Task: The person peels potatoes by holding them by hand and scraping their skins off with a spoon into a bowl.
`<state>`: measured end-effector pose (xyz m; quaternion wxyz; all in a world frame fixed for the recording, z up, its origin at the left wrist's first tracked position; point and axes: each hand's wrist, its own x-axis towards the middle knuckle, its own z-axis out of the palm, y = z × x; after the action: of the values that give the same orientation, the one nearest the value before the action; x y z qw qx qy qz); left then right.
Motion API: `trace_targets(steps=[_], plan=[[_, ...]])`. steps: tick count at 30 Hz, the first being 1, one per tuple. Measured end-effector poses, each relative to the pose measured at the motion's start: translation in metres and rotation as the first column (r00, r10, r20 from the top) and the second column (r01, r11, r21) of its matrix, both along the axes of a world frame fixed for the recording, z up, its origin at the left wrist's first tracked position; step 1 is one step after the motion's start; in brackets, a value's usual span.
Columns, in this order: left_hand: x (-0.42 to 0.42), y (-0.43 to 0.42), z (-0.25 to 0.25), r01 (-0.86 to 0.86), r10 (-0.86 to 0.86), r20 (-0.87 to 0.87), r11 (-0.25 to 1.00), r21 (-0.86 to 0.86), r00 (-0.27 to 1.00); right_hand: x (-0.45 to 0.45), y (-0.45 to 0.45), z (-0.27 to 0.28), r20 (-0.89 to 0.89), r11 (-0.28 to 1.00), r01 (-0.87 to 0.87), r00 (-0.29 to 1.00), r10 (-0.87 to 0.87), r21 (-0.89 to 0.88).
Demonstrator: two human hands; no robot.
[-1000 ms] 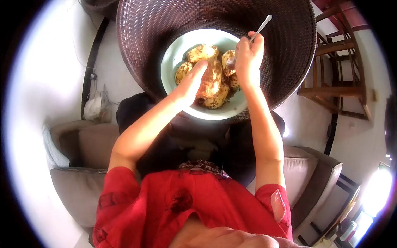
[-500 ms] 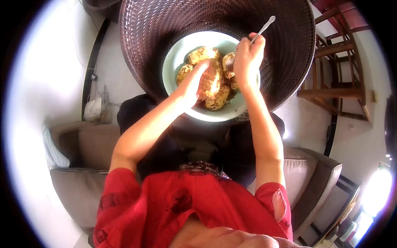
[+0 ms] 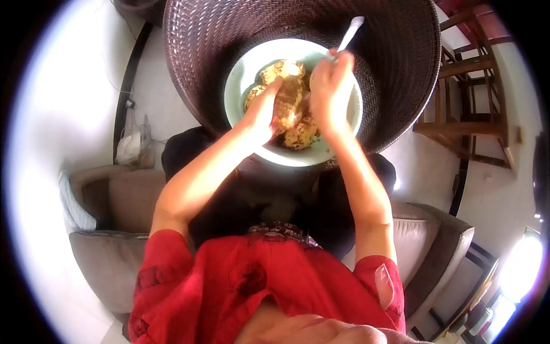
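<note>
A pale green bowl (image 3: 238, 74) holds several yellow-brown, patchy-skinned tubers (image 3: 282, 71) inside a dark woven basket (image 3: 197, 63). My left hand (image 3: 262, 114) grips one brown-and-yellow tuber (image 3: 289, 103) over the bowl, its thumb along the upper left side. Closed around a metal spoon (image 3: 349, 34), my right hand (image 3: 331, 92) is just right of that tuber. The spoon's handle sticks up past the fingers toward the upper right. Its other end is hidden behind the hand.
Dark-trousered legs (image 3: 189, 155) lie below the basket. A brown cushioned seat (image 3: 109, 264) spreads to both sides. A wooden chair (image 3: 458, 129) stands at the right, and a white plastic bag (image 3: 130, 148) with cables lies on the floor at the left.
My right hand has moved left, closer to the held tuber, and the spoon's handle has shifted left with it. My left hand keeps its grip on the tuber.
</note>
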<state>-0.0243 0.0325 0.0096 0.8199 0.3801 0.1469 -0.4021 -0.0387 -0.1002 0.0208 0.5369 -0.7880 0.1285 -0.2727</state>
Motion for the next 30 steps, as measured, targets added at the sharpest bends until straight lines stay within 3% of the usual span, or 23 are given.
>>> trace_targets(steps=[1,3,5,7,8,9,11,12,13,16,19,20,21,23,25,27,29,30], plan=[[-0.002,-0.001,-0.003,0.001,-0.001,0.001,1.000,0.000,1.000,0.015,-0.014,-0.004,0.118,0.994,0.104,0.988,-0.098,-0.044],[-0.005,-0.004,-0.004,0.072,-0.075,0.065,0.996,0.049,0.995,0.026,-0.026,-0.002,0.058,0.986,0.161,0.985,-0.163,0.034],[-0.004,-0.006,-0.003,0.034,-0.042,0.067,0.993,0.112,0.997,0.017,-0.019,0.001,0.043,0.989,0.046,0.998,-0.053,0.141],[0.000,-0.004,0.004,0.000,-0.004,0.061,0.998,0.067,0.998,-0.003,0.010,0.014,0.059,0.987,-0.034,0.997,0.043,-0.155],[0.000,-0.004,-0.005,0.017,-0.028,0.101,0.994,0.112,0.995,-0.004,0.010,0.002,0.158,0.932,-0.042,0.982,0.105,-0.361],[-0.002,-0.002,-0.016,0.020,-0.031,0.093,0.993,0.113,0.995,0.001,0.005,-0.001,0.151,0.932,-0.042,0.983,0.102,-0.359],[-0.003,0.003,-0.030,0.184,-0.193,0.176,0.981,0.068,0.965,0.022,-0.016,-0.005,0.063,0.969,0.125,0.991,-0.114,-0.211],[-0.007,0.001,-0.016,0.170,-0.181,0.159,0.982,0.080,0.971,0.029,-0.022,-0.001,0.181,0.951,0.184,0.973,-0.141,-0.249],[-0.010,-0.003,-0.014,0.061,-0.070,0.196,0.997,0.054,0.978,0.029,-0.025,0.000,0.178,0.958,0.170,0.975,-0.130,-0.230],[-0.002,0.001,-0.005,0.103,-0.125,0.177,0.986,0.128,0.976,0.001,0.000,0.018,0.067,0.999,-0.015,0.998,0.018,-0.041],[-0.004,-0.001,0.001,0.114,-0.141,0.110,0.968,0.225,0.984,0.003,0.015,0.009,0.272,0.844,0.077,0.958,0.084,-0.531],[-0.009,0.000,-0.006,0.124,-0.168,0.280,0.978,0.171,0.945,-0.001,0.011,0.009,0.031,0.975,0.001,0.999,0.006,-0.224],[-0.011,0.000,-0.014,0.140,-0.177,0.449,0.983,0.116,0.876,0.013,-0.003,0.001,0.116,0.949,0.098,0.991,-0.065,-0.300],[-0.013,-0.004,-0.030,0.058,-0.187,0.496,0.963,0.263,0.848,0.033,-0.023,-0.011,0.236,0.907,0.229,0.960,-0.151,-0.353],[-0.010,-0.002,-0.013,0.111,-0.133,0.250,0.989,0.103,0.959,0.018,-0.016,0.001,0.218,0.942,0.178,0.969,-0.117,-0.285],[-0.002,-0.001,-0.014,0.110,-0.118,0.254,0.993,0.046,0.960,-0.004,0.007,0.018,-0.008,1.000,-0.002,1.000,0.002,0.016],[-0.003,-0.004,-0.024,0.095,-0.241,0.518,0.952,0.292,0.820,-0.007,0.018,-0.004,0.181,0.893,0.007,0.980,0.084,-0.451],[-0.003,-0.002,-0.027,0.123,-0.265,0.521,0.949,0.291,0.811,-0.004,0.016,0.000,0.081,0.951,0.001,0.996,0.025,-0.311]])
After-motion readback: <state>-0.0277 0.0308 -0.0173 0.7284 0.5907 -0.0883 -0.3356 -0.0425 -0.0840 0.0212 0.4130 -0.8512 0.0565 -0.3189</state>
